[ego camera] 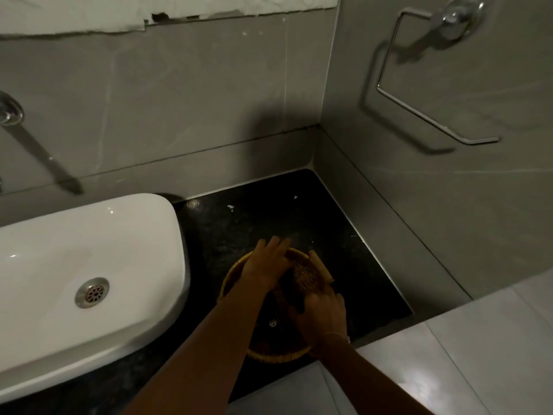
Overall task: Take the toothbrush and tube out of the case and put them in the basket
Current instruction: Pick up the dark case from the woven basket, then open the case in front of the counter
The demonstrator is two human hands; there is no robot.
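A round woven basket (235,266) sits on the dark counter, near its front edge. Over the basket I hold a woven, mat-like case (305,278) with a rolled edge on its right side. My left hand (269,262) lies on the case's far left part, with its fingers stretched over it. At the near end of the case my right hand (324,317) is closed, with something dark at its fingertips. The dim light and my hands hide the toothbrush and the tube.
A white basin (89,265) with a metal drain stands at the left of the dark counter (284,211). Tiled walls close the back and right sides. A chrome towel ring (425,94) hangs on the right wall. A pale ledge (449,339) borders the counter at the front right.
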